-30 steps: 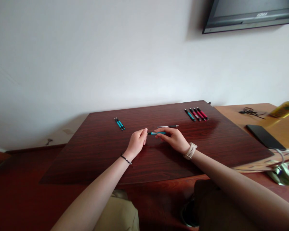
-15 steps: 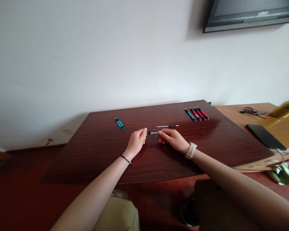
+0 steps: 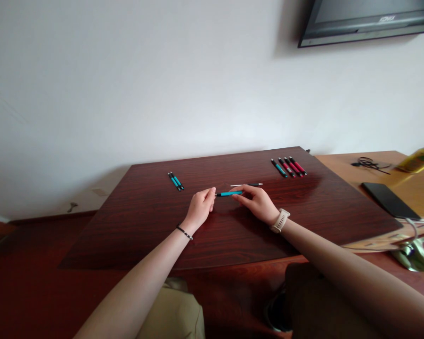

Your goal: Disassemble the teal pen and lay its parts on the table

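Note:
Between my hands, above the dark wooden table (image 3: 155, 235), is a turquoise pen (image 3: 228, 193) with a black end. My left hand (image 3: 201, 203) is closed around that black end. My right hand (image 3: 256, 202), with a pale watch at the wrist, pinches the pen's other end between thumb and fingers. Just behind the right fingers lies a thin white refill with a dark tip piece (image 3: 256, 184). To the left, two turquoise pens (image 3: 175, 181) lie side by side.
Toward the table's back right lie one turquoise pen (image 3: 279, 168) and several red pens (image 3: 292, 166). A lighter desk (image 3: 342, 165) adjoins on the right, with a black flat device (image 3: 389, 200), a coiled cable (image 3: 369, 163) and a yellow can (image 3: 417, 160). A screen (image 3: 371, 23) hangs on the wall.
The turquoise barrel has turned, so its printed label no longer shows. My right fingers have shifted slightly right and loosened along it, exposing more barrel. My left hand stays in place.

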Available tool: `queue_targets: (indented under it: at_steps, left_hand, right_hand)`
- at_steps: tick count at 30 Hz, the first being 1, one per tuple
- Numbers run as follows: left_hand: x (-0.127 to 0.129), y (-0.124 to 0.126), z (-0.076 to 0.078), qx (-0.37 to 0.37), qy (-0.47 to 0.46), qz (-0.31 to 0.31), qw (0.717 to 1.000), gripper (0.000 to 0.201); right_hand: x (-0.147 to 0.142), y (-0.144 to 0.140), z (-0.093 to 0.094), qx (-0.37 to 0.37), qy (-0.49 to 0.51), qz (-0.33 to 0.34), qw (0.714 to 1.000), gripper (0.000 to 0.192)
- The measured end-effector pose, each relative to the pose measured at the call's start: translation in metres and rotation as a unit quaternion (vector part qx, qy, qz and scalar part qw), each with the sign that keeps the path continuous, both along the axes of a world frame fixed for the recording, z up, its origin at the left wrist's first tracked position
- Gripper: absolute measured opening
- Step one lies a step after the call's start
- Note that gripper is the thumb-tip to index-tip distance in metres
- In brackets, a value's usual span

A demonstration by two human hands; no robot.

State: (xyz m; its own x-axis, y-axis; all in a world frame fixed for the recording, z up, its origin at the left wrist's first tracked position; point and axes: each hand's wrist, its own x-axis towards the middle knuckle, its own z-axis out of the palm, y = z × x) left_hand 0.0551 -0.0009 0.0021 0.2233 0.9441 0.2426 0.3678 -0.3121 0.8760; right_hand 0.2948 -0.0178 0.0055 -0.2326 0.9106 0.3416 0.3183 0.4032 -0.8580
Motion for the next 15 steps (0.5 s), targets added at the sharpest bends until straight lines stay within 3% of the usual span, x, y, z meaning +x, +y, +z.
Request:
queue_targets:
  at_steps: [5,9,11,15]
  left_hand:
    - [0.0007,-0.0006,0.002,0.004,-0.002,0.004,1.0,0.056]
    - [-0.0013,-0.0003,0.002,0.005,0.002,0.012,1.0,0.056]
    - [-0.0023,0.0,0.0015,0.006,0.005,0.013,1.0,0.056]
    - [-0.0034,0.0006,0.0001,0.007,0.011,0.009,1.0,0.055]
  right_hand:
    - [-0.0005,0.0004,-0.0018,0.004,0.014,-0.007,1.0,0.036]
    - [-0.0028,0.0024,-0.0051,-0.071,0.051,0.042,0.995,0.049]
    - [-0.004,0.0031,-0.0057,-0.101,0.051,0.06,0.992,0.046]
    - [-0.0037,0.0039,-0.0049,-0.087,0.027,0.045,0.995,0.051]
